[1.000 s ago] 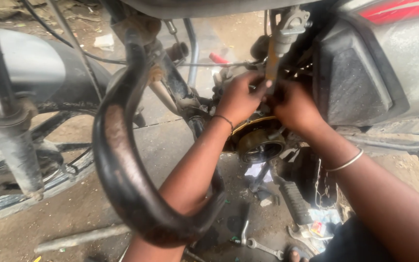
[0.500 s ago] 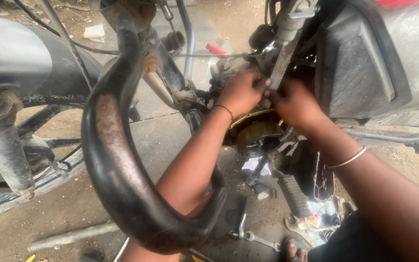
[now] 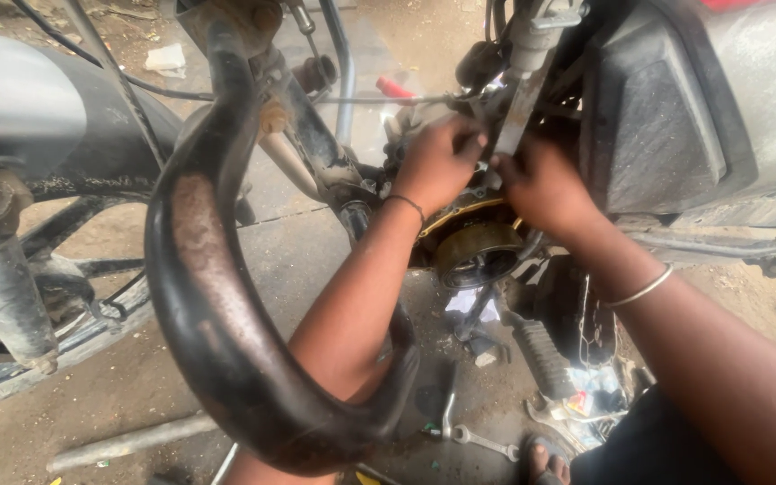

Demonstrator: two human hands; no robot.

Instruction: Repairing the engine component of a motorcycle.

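Note:
I look down at a motorcycle's open engine area. My left hand (image 3: 437,162) reaches past a curved black exhaust pipe (image 3: 208,296) and grips a part at the engine, fingers curled. Close beside it, my right hand (image 3: 539,184) presses against the same spot, just under a grey metal rod (image 3: 518,108) that slants down from above. What the fingers pinch is hidden. Below both hands sits a round, dark engine drum with a yellowish rim (image 3: 478,251). A thin bracelet rings each wrist.
The front wheel and fork (image 3: 2,278) stand at left. A spanner (image 3: 473,438) and a loose metal bar (image 3: 127,442) lie on the dirty ground. A footpeg (image 3: 541,355) juts below the engine. The grey side panel (image 3: 675,117) fills the upper right. My sandalled foot (image 3: 541,458) shows at the bottom.
The view has shifted slightly, with the exhaust pipe sliding a little left. Both hands have stayed at the same spot on the engine, my left hand's fingers curling tighter.

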